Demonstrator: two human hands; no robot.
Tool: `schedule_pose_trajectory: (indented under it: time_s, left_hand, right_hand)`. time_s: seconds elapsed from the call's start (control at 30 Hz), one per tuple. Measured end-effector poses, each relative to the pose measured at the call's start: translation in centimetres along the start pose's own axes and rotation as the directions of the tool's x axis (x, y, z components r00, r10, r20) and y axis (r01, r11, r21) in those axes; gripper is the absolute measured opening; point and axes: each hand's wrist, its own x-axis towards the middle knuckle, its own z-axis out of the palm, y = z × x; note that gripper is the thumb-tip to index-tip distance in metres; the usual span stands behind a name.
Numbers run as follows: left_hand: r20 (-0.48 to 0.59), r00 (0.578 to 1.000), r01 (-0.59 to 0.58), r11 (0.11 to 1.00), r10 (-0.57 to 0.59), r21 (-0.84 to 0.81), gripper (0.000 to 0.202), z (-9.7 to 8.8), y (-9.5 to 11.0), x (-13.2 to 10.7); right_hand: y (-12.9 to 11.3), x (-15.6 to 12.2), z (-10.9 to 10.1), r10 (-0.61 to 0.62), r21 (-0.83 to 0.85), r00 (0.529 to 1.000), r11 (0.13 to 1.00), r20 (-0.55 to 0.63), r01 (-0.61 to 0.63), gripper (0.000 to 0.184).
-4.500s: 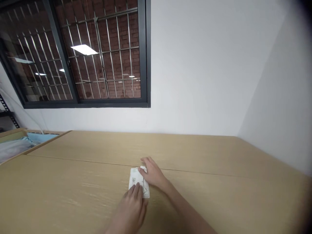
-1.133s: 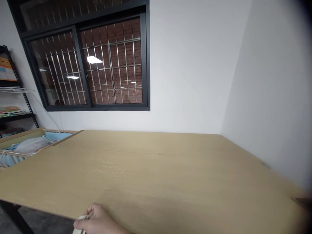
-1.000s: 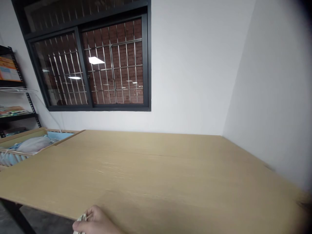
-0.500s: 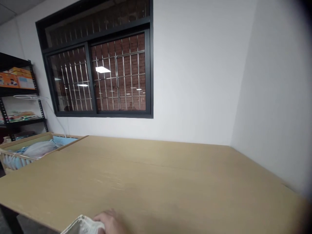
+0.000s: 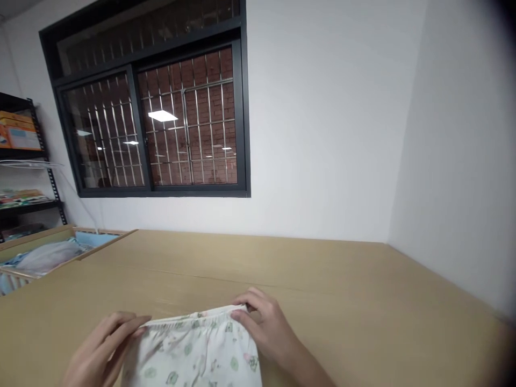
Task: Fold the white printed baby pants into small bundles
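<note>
White pants (image 5: 193, 349) with a small green and pink print and a gathered elastic waist lie at the bottom middle, over the near part of the wooden table (image 5: 322, 301). Their lower part runs out of view. My left hand (image 5: 107, 346) pinches the left corner of the waistband between thumb and fingers. At the right corner, my right hand (image 5: 268, 325) grips the waistband the same way, thumb in front and fingers behind. Between the two hands the waistband is stretched nearly straight.
A wooden crib (image 5: 24, 274) with blue lining and bundled cloth adjoins the table's left end. Black shelving (image 5: 52, 183) with orange boxes (image 5: 20, 134) stands beyond it. A white wall (image 5: 322, 134) and a barred window (image 5: 185, 123) rise behind the table.
The pants have come further into view, their waist now spread between both hands. My left hand has appeared, and my right hand has moved right and up. The view has shifted slightly right.
</note>
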Motion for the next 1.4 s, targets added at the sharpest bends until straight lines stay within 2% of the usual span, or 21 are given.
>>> schedule_pose_trajectory:
  time_s: [0.07,0.17,0.23,0.33,0.43,0.5,0.67,0.8,0.93,1.13,1.27,1.4]
  left_hand:
    - [0.022,1.0,0.012,0.996,-0.01,-0.083,0.027,2.0,0.3,1.8]
    - [0.069,0.988,0.147,0.976,-0.138,-0.161,0.036,5.3,0.3,3.7]
    - [0.163,0.964,0.24,0.953,-0.21,-0.187,0.038,7.5,0.2,4.5]
    - [0.327,0.918,0.295,0.938,-0.225,-0.181,0.037,10.9,-0.1,5.6]
    - [0.462,0.866,0.289,0.944,-0.189,-0.156,0.033,14.3,-0.7,6.4]
    - [0.512,0.841,0.28,0.95,-0.173,-0.139,0.029,16.6,-1.4,6.6]
    - [0.564,0.804,0.28,0.957,-0.188,-0.08,0.02,21.8,-3.3,6.7]
    - [0.574,0.775,0.317,0.948,-0.264,0.009,0.016,25.0,-4.2,7.2]
    - [0.566,0.754,0.347,0.934,-0.334,0.09,0.013,27.1,-4.4,8.3]
    - [0.538,0.749,0.363,0.919,-0.387,0.156,0.022,29.1,-4.4,9.7]
    - [0.541,0.75,0.35,0.922,-0.381,0.164,0.023,29.4,-4.4,10.4]
    - [0.55,0.759,0.315,0.936,-0.348,0.158,0.021,28.6,-3.6,11.2]
  right_hand:
    - [1.3,0.6,-1.5,0.016,-0.02,1.0,1.0,-0.013,-0.016,0.015]
    - [3.7,1.4,-3.1,0.089,-0.042,0.995,0.995,-0.035,-0.091,0.015]
    - [5.8,1.8,-3.6,0.163,-0.052,0.986,0.985,-0.038,-0.165,0.017]
    - [9.4,2.5,-4.0,0.248,-0.076,0.969,0.966,0.0,-0.247,0.02]
    - [12.8,2.9,-3.8,0.258,-0.126,0.965,0.96,0.042,-0.251,0.018]
    - [14.7,3.1,-3.5,0.233,-0.169,0.972,0.96,0.036,-0.224,0.021]
    - [18.6,3.5,-1.8,0.207,-0.317,0.978,0.927,-0.009,-0.199,0.03]
    - [20.8,4.1,-0.7,0.238,-0.403,0.971,0.887,-0.023,-0.227,0.03]
    - [22.3,4.9,-0.3,0.297,-0.475,0.951,0.826,-0.091,-0.303,0.024]
    - [23.6,6.3,0.0,0.321,-0.558,0.934,0.751,-0.16,-0.353,0.019]
    - [24.4,6.9,-0.1,0.316,-0.588,0.934,0.729,-0.166,-0.351,0.019]
    - [25.0,7.1,-0.3,0.328,-0.593,0.927,0.716,-0.181,-0.369,0.019]
